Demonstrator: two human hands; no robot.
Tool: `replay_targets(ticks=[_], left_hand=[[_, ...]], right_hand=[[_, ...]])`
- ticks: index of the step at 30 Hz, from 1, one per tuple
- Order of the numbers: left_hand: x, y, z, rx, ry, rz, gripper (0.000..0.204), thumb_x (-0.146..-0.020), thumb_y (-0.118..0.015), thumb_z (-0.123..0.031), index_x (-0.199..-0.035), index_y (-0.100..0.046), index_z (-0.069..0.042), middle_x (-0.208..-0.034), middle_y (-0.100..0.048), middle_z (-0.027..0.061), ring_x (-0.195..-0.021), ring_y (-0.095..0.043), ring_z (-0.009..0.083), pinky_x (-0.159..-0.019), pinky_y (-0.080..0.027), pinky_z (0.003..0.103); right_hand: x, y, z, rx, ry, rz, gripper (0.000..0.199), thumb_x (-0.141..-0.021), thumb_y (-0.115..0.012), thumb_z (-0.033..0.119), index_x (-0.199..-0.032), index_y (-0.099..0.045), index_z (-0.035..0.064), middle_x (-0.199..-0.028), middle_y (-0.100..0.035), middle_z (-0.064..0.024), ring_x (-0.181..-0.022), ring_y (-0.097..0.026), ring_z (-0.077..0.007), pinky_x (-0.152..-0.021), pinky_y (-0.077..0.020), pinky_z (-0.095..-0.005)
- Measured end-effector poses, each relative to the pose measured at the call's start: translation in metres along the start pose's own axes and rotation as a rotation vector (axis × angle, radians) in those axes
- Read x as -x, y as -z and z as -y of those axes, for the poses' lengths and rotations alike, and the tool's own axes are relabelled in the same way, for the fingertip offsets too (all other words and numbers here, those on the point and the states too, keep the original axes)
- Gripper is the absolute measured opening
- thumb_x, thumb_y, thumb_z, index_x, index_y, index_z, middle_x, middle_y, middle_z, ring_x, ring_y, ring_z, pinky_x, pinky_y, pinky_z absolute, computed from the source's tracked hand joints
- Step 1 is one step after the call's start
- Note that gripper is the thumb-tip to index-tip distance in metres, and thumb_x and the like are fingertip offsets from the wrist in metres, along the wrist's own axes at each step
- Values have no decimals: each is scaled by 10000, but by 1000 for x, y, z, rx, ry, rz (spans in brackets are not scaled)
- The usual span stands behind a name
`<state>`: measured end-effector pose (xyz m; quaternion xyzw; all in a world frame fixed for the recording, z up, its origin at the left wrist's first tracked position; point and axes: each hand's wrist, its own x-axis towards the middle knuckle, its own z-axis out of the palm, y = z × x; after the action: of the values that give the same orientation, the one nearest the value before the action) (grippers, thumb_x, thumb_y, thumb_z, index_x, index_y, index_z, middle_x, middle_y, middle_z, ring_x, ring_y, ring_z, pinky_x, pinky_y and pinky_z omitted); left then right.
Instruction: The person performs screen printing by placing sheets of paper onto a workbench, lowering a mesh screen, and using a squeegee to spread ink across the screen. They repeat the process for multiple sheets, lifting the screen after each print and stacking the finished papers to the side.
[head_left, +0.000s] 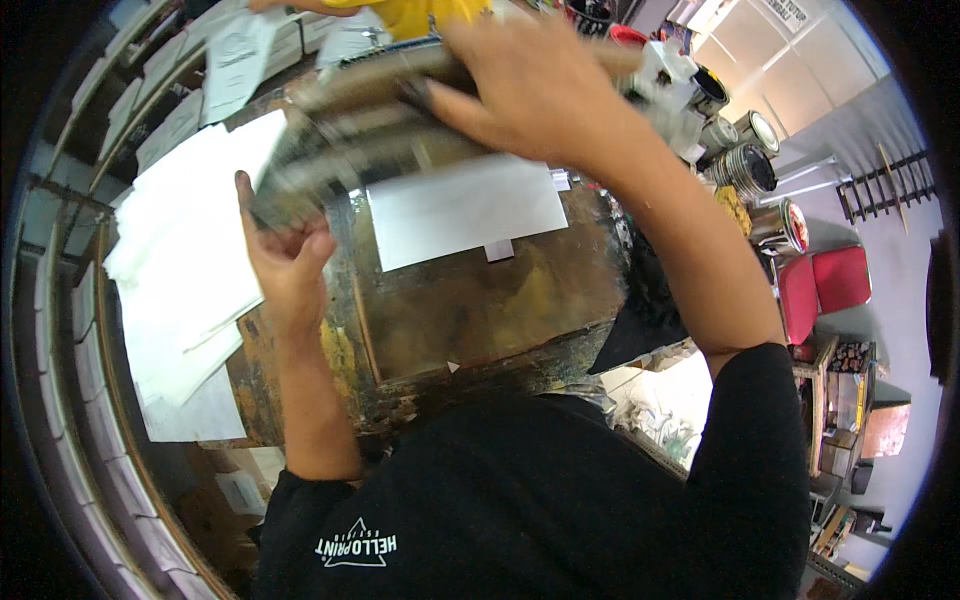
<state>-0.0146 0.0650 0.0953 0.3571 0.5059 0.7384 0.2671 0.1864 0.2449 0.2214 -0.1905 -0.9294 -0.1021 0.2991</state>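
Observation:
A wooden-edged screen printing frame point(345, 150), smeared by motion, is held tilted above the work table. My left hand point(290, 260) is at its lower left corner, index finger stretched along the edge and thumb bent in on the other side. Over the frame's upper bar reaches my right hand point(540, 90), its thumb dark-stained and its fingertips hidden or blurred; it appears to grip the bar. Beneath the frame, a white sheet of paper point(470, 215) lies on the stained brown printing board point(500, 310), with a small pale tab point(499, 250) at its near edge.
Loose white sheets point(190, 250) are piled on the table's left side. Racks with papers point(90, 330) line the far left. Paint cans point(745, 170) crowd the right, near a red chair point(840, 278). A dark cloth point(650, 310) hangs at the table's right edge. Someone in yellow point(420, 18) stands opposite.

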Motion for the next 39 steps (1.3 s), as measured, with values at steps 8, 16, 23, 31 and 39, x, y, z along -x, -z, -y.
replay_targets(ticks=[8, 16, 23, 31, 39], left_hand=[[81, 59, 65, -1068, 125, 92, 1121, -554, -1006, -614, -1410, -647, 16, -1183, -657, 127, -1159, -599, 302, -1080, -420, 479], [86, 72, 88, -1288, 5, 165, 1226, -486, -978, -696, -1430, -642, 9, -1199, -593, 138, -1202, -526, 338, -1122, -308, 531], [87, 76, 89, -1271, -13, 187, 1313, -500, -941, -761, -1484, -604, 41, -1172, -588, 131, -1152, -517, 322, -1087, -313, 513], [86, 78, 87, -1226, -13, 180, 1354, -486, -937, -769, -1531, -575, 11, -1077, -568, 87, -1068, -509, 279, -1012, -327, 488], [86, 79, 86, -1124, -134, 157, 1322, -530, -954, -711, -1561, -537, 3, -1043, -695, 84, -998, -589, 276, -977, -378, 434]], right_hand=[[119, -89, 25, -106, -148, 535, 544, -788, -779, 122, -1255, -504, 78, -1123, -596, -104, -1118, -594, -327, -944, -366, -540], [139, -126, 45, 0, -160, 431, 238, -896, -593, 29, -1116, -573, 120, -1004, -574, -53, -1022, -590, -270, -974, -358, -554], [67, -198, -24, 77, -151, 381, 481, -773, -752, 31, -1201, -546, 108, -1109, -595, -61, -1112, -584, -290, -999, -368, -563], [-11, -291, -118, 112, -85, 244, 496, -809, -779, 72, -1237, -534, 113, -1159, -621, -50, -1157, -607, -276, -965, -382, -575], [6, -203, -83, 36, -86, 421, 610, -855, -782, 154, -1393, -503, 87, -1262, -636, -110, -1225, -605, -325, -985, -398, -587]])
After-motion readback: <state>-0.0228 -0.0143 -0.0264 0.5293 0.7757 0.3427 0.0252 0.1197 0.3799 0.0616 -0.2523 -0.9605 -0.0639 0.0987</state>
